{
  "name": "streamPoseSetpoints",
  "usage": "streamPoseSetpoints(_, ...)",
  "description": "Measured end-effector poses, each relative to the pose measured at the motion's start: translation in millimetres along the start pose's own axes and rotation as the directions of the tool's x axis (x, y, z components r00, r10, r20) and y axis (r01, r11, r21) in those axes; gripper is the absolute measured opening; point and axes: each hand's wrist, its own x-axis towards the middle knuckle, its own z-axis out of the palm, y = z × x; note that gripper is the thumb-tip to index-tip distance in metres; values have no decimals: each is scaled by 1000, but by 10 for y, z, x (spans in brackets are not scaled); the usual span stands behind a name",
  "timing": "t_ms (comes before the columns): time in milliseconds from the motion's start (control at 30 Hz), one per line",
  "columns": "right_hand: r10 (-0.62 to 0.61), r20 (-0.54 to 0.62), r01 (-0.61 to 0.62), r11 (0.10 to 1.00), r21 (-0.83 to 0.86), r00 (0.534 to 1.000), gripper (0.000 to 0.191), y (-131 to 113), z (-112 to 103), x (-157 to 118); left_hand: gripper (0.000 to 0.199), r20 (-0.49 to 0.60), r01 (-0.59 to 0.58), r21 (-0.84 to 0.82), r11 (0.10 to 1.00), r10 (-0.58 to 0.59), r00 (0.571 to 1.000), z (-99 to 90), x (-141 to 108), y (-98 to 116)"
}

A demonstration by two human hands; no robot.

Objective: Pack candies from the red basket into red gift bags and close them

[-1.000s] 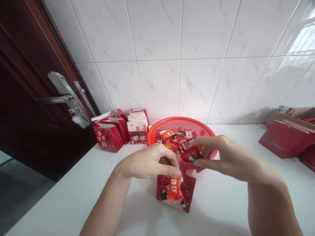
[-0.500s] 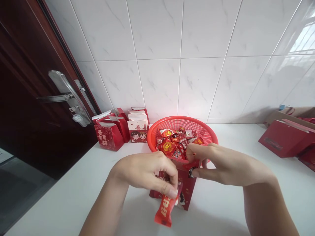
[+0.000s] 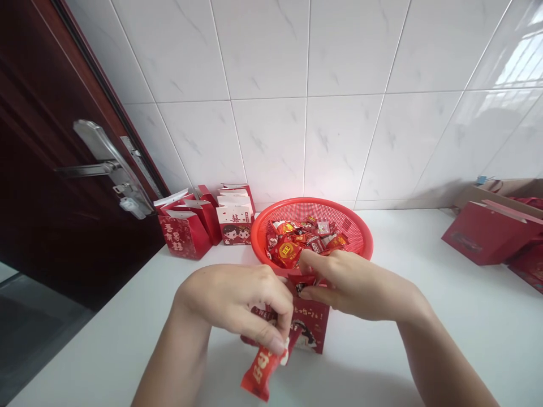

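My left hand (image 3: 237, 302) pinches a red wrapped candy (image 3: 260, 373) with pale lettering, which hangs low over the table. Darker wrappers show beside that candy, partly hidden by my fingers. A dark red gift box (image 3: 317, 322) with printed figures stands upright in front of the basket, partly behind my left hand. At the top of this box, my right hand (image 3: 360, 285) has thumb and finger closed on a small red and black wrapped candy (image 3: 301, 281). Just behind, the red mesh basket (image 3: 367, 240) holds a heap of wrapped candies (image 3: 288, 253).
Several red gift boxes (image 3: 186, 234) and white-and-red ones (image 3: 236, 226) stand at the back left. On the right are more red boxes (image 3: 487, 232) and a cardboard carton (image 3: 466, 195). A tiled wall backs the white table (image 3: 139, 316); a dark door (image 3: 38, 169) is at left.
Both hands have shifted left in view, the right one further. The candy in my left hand has moved left and slightly down. More of the gift box's front now shows.
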Motion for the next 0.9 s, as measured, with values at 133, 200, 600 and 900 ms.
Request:
streamPoseSetpoints(133,-3,-8,2,990,-144,1000,16,-41,29,-15,27,-28,37,-17,999,-38,999,-54,-100,32)
streamPoseSetpoints(200,-13,7,14,989,-147,1000,20,-52,30,-26,25,-25,79,-17,997,-80,996,-78,-132,48)
streamPoseSetpoints(600,-128,102,123,991,58,986,33,25,-87,-84,35,-241,206,-75,976,-218,946,-102,-78,-3)
streamPoseSetpoints(900,33,-25,-28,986,166,999,45,-45,47,44,40,-452,419,-33,907,-388,803,-45,88,73)
